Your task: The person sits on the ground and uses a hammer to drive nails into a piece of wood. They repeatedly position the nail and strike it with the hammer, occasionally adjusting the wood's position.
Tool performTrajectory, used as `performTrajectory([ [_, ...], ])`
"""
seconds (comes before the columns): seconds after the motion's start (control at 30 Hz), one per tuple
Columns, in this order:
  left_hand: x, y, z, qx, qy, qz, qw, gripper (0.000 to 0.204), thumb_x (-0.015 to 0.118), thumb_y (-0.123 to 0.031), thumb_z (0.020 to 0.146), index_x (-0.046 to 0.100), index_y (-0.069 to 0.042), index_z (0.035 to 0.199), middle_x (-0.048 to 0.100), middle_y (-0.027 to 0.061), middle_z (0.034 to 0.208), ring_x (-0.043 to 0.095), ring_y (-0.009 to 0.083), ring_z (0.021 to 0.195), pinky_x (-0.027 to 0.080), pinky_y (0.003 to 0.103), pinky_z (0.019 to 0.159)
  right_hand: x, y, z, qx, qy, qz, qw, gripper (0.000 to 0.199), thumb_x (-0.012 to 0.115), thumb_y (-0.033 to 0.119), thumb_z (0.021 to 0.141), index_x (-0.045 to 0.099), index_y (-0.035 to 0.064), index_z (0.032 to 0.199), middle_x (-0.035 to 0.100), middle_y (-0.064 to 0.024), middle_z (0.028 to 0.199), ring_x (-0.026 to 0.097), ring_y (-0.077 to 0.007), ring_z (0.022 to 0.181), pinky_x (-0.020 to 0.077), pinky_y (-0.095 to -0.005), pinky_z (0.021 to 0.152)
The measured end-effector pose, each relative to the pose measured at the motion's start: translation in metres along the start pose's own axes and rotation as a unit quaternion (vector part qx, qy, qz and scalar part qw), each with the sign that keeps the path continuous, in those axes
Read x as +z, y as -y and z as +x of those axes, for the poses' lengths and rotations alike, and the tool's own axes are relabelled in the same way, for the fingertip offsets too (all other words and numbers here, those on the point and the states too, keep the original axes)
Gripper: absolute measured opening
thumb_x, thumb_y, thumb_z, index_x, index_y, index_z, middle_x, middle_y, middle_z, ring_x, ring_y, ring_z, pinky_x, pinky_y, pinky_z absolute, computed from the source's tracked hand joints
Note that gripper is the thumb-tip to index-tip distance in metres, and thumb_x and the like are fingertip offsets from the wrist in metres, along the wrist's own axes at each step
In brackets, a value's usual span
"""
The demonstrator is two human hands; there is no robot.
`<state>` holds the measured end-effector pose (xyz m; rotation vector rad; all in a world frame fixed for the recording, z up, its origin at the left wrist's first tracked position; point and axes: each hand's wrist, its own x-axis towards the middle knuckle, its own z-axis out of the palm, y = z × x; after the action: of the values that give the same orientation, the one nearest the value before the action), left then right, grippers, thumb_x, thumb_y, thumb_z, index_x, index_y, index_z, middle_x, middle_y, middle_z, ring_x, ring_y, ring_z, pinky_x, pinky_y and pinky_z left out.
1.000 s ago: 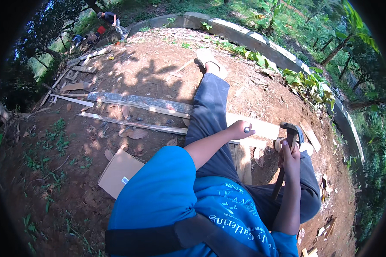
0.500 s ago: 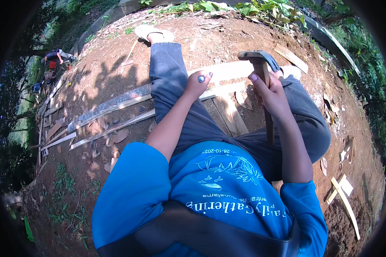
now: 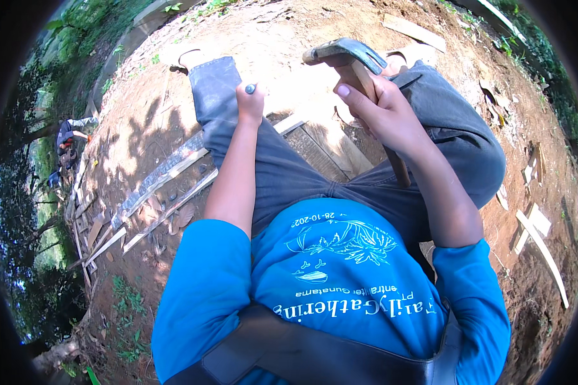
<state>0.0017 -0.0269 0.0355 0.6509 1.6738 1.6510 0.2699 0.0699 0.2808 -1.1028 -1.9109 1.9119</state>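
My left hand (image 3: 250, 107) is closed around a slim upright tool (image 3: 250, 88). Only its round bluish-grey top end shows above the fist, so its kind is hidden. In my right hand (image 3: 386, 110) is a claw hammer (image 3: 345, 51), gripped high on its wooden handle just under the dark metal head. The lower handle hangs over my bent right leg. Both hands are raised above the ground, apart from each other. Pale wooden boards (image 3: 321, 146) lie between my legs, and glare washes out the wood and soil beyond my left hand.
Long planks (image 3: 164, 172) stretch out to the left of my left leg (image 3: 228, 112). A loose board (image 3: 414, 32) lies at the far right, and crossed wood strips (image 3: 541, 247) lie at the right. Another person (image 3: 69, 135) is crouched at the far left.
Both hands have moved left and a little farther out with their tools, the hammer looking larger. The view has shifted and the far ground is brighter. Both grips are unchanged.
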Motion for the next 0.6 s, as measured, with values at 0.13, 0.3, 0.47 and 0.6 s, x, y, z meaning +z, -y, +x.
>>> performTrajectory([
  [0.13, -0.006, 0.025, 0.012, 0.032, 0.032, 0.020, 0.999, 0.012, 0.058, -0.002, 0.089, 0.061, -0.003, 0.077, 0.057, 0.0001, 0.071, 0.050, 0.0077, 0.062, 0.039, 0.025, 0.056, -0.001, 0.001, 0.001, 0.012, -0.006, 0.009, 1.000, 0.038, 0.065, 0.039, 0.095, 0.059, 0.0027, 0.088, 0.051, 0.0036, 0.072, 0.046, -0.0051, 0.066, 0.0392, -0.0249, 0.058],
  [0.3, -0.010, 0.038, 0.018, 0.016, 0.042, 0.008, 0.999, 0.012, 0.059, -0.002, 0.090, 0.063, -0.002, 0.078, 0.059, 0.0000, 0.072, 0.052, 0.0081, 0.064, 0.043, 0.026, 0.057, -0.001, -0.003, 0.002, 0.003, 0.000, 0.004, 1.000, 0.038, 0.065, 0.039, 0.095, 0.059, 0.0020, 0.088, 0.051, 0.0036, 0.071, 0.046, -0.0051, 0.065, 0.0389, -0.0252, 0.057],
  [0.47, 0.022, -0.009, 0.001, 0.010, 0.057, -0.019, 0.998, 0.015, 0.058, -0.002, 0.092, 0.062, -0.002, 0.078, 0.059, 0.0004, 0.072, 0.053, 0.0090, 0.065, 0.044, 0.027, 0.058, -0.002, -0.005, 0.000, 0.004, 0.001, 0.007, 1.000, 0.039, 0.065, 0.039, 0.096, 0.059, 0.0014, 0.090, 0.052, 0.0034, 0.072, 0.047, -0.0050, 0.066, 0.0389, -0.0252, 0.057],
  [0.6, 0.022, -0.016, -0.003, 0.027, 0.070, -0.004, 0.997, 0.016, 0.057, -0.004, 0.094, 0.061, -0.001, 0.078, 0.058, 0.0009, 0.071, 0.053, 0.0091, 0.065, 0.044, 0.027, 0.058, 0.000, -0.003, 0.001, 0.007, 0.013, 0.005, 1.000, 0.038, 0.065, 0.039, 0.096, 0.060, 0.0011, 0.093, 0.052, 0.0033, 0.073, 0.047, -0.0050, 0.067, 0.0390, -0.0250, 0.058],
])
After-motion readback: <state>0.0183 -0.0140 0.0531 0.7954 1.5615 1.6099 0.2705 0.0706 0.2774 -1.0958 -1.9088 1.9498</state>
